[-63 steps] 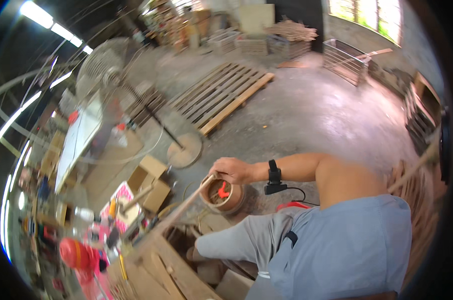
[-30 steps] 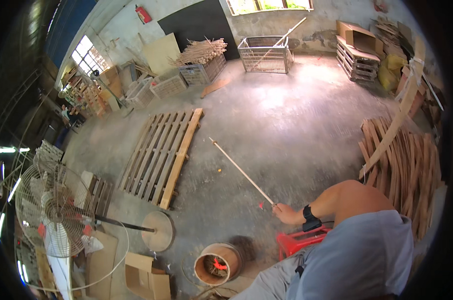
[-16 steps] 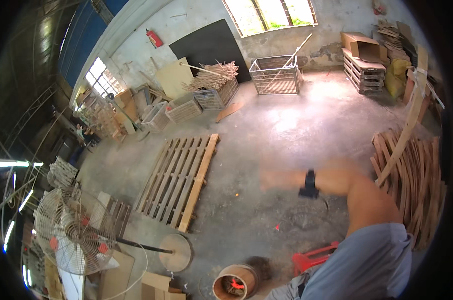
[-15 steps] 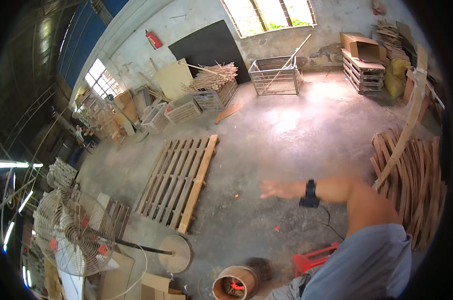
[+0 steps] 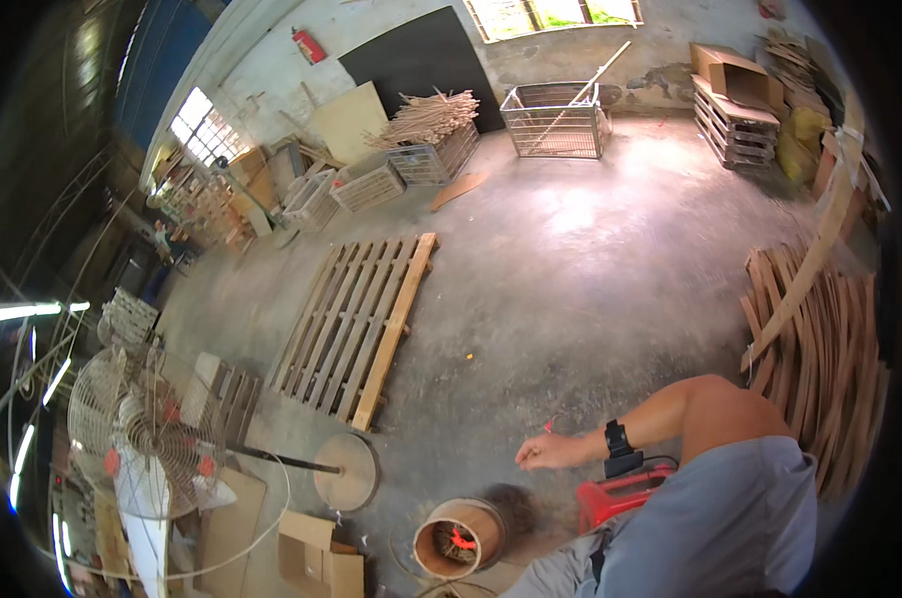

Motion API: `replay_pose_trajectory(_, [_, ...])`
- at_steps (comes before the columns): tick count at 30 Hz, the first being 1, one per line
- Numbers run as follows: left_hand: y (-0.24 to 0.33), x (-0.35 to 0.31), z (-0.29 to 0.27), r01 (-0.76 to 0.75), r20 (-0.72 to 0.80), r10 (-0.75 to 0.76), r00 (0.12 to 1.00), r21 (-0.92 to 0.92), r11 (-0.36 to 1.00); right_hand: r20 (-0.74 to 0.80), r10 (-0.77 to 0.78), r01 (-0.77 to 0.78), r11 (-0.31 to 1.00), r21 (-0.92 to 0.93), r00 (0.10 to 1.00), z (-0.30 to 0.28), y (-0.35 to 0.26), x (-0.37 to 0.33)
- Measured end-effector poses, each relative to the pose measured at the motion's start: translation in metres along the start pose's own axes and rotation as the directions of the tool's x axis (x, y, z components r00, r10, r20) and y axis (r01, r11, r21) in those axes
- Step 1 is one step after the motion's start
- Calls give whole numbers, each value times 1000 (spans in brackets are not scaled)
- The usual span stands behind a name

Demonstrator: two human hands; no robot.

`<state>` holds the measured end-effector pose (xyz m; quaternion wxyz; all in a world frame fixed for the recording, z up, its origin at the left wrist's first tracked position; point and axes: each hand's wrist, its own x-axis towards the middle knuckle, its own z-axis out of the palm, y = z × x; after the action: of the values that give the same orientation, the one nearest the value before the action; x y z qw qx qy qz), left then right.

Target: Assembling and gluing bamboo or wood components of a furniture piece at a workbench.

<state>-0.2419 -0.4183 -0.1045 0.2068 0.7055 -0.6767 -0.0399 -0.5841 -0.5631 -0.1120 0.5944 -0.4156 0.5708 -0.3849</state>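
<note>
My right hand (image 5: 544,452) reaches in from the lower right over the concrete floor, a black band with a small box (image 5: 621,448) on its wrist. Its fingers are loosely curled together, and I see nothing in them. Just below the forearm is a red plastic stool (image 5: 595,501), partly hidden by my blue-grey sleeve (image 5: 710,523). Left of the stool and below the hand is a round wooden tub (image 5: 486,523), with thin sticks and a bright red-orange piece (image 5: 462,539) inside. My left hand is out of view.
A wooden pallet (image 5: 373,324) lies on the floor ahead left. A caged fan (image 5: 147,434) and an opened cardboard box (image 5: 321,558) are at lower left. Long wooden strips (image 5: 814,349) lean at the right. A wire crate (image 5: 555,125) stands by the far wall.
My right hand has come down and nearer, from stretched fingers to loosely curled ones, and the elbow bends more. The view has tilted down slightly.
</note>
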Motion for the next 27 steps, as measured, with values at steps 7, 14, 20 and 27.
replay_pose_trajectory(7, [-26, -113, -13, 442, 145, -450, 881, 85, 893, 439, 46, 3, 994, -110, 897, 68, -11, -10])
replay_pose_trajectory(14, [7, -402, -39, 897, 418, -848, 324, 150, 417, 704, -128, 397, 888, -232, 698, 126, -53, -36])
replay_pose_trajectory(20, [111, -359, -162, 963, 399, -878, 266, -65, 263, 954, -262, 805, 592, 40, 146, 209, -77, -77])
replay_pose_trajectory(27, [138, -346, -316, 833, 514, -791, 331, -553, -11, 910, -253, 798, 440, 411, -329, 300, -67, -149])
